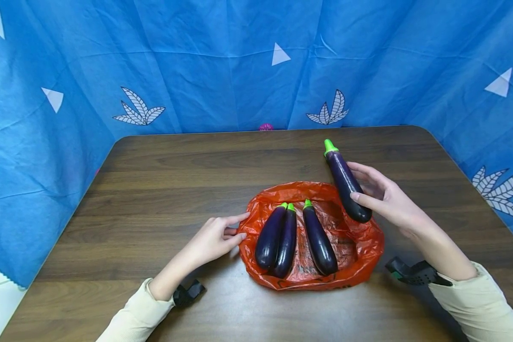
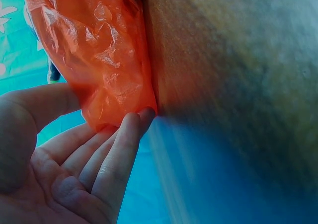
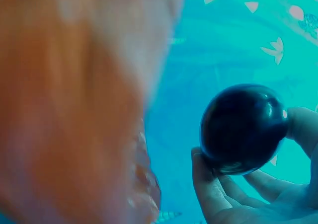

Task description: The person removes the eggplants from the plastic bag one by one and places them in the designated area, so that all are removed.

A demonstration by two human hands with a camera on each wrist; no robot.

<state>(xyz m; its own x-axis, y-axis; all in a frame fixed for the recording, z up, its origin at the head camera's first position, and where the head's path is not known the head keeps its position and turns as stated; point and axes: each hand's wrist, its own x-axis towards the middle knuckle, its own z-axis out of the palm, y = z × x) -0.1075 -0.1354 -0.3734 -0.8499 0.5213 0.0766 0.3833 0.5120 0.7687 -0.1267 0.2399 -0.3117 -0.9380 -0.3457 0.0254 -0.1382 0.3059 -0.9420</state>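
Observation:
An open red plastic bag (image 1: 299, 284) lies on the table with its rim spread wide. Three dark purple eggplants with bright green stems are inside: two side by side at the left, the outer eggplant (image 1: 270, 237) and the inner eggplant (image 1: 286, 244), and a third eggplant (image 1: 319, 240) slanting near the middle. My left hand (image 1: 215, 237) pinches the bag's left edge; in the left wrist view its fingers (image 2: 117, 159) bear on the crinkled plastic. Over the bag's right rim, my right hand (image 1: 382, 194) grips another eggplant (image 1: 345, 178) near its rounded end, stem pointing away. The right wrist view shows that end between thumb and fingers.
The brown wood-grain table (image 1: 154, 190) extends around the bag on all sides. Behind it hangs a blue cloth (image 1: 222, 71) with white leaf and triangle prints. A black wrist device (image 1: 188, 292) is on the left wrist, and another black device (image 1: 416, 273) on the right.

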